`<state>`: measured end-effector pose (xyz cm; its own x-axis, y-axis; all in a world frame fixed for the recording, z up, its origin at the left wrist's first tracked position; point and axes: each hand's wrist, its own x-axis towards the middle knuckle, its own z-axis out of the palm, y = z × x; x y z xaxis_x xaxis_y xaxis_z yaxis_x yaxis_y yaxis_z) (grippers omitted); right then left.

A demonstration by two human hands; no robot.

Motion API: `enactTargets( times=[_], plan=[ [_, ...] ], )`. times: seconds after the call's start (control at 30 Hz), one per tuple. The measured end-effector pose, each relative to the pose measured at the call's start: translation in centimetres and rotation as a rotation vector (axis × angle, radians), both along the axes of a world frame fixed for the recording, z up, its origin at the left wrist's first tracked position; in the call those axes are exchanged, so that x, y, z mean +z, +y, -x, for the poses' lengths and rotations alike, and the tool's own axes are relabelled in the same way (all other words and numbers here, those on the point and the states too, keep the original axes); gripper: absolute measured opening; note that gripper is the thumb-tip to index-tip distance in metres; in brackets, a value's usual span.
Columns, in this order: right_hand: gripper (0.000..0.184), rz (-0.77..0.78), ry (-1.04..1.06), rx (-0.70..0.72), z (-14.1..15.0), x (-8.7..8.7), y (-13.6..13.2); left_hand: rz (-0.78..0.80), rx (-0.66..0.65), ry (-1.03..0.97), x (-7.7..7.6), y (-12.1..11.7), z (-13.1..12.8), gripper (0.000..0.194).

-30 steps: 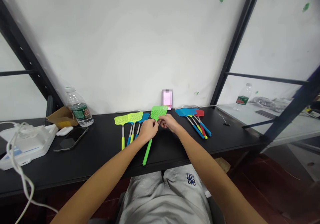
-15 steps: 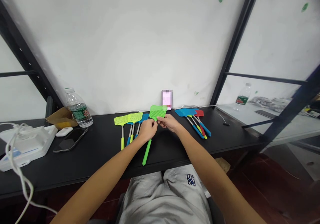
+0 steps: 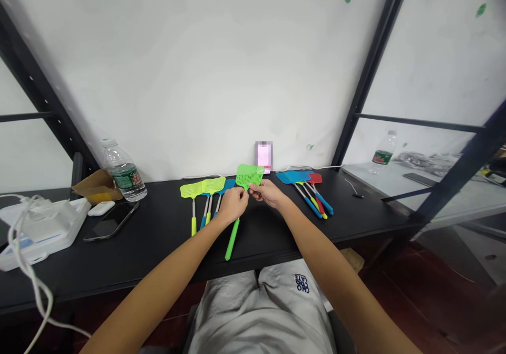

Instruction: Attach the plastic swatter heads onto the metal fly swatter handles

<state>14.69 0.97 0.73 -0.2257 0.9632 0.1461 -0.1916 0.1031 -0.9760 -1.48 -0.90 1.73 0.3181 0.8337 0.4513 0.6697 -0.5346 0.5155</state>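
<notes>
Between my hands a green fly swatter point(image 3: 249, 176) is held, its mesh head toward the wall and its green handle slanting down toward me. My left hand point(image 3: 234, 204) is closed around its neck just below the head. My right hand point(image 3: 266, 193) pinches at the lower right of the head, where it joins the neck; the fingertips partly hide that spot. To the left lie several yellow-green and blue fly swatters point(image 3: 213, 185), partly covered by my left hand. On the right is another group, with blue heads point(image 3: 294, 177) and a red one point(image 3: 315, 179).
A pixelated phone-like screen point(image 3: 264, 156) leans on the wall behind the swatter. On the left are a water bottle point(image 3: 128, 177), a dark phone point(image 3: 113, 222), a white case point(image 3: 101, 208), a cardboard box point(image 3: 93, 186) and a power strip point(image 3: 51, 235) with white cables. A short cable point(image 3: 358, 195) lies right.
</notes>
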Motion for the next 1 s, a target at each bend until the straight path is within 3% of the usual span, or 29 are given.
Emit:
enactTargets(
  times=[0.33,0.6,1.0],
  plan=[
    [0.043,0.013,0.055,0.022,-0.2,0.4,-0.3,0.077,-0.065,-0.126,-0.3,0.3,-0.1,0.032],
    [0.045,0.013,0.117,0.018,-0.5,1.0,-0.5,0.241,-0.189,-0.324,0.0,-0.2,-0.4,0.031],
    [0.032,0.062,0.185,0.076,-0.8,1.5,-0.8,0.266,-0.306,-0.41,0.0,-0.3,-0.5,0.031]
  ],
)
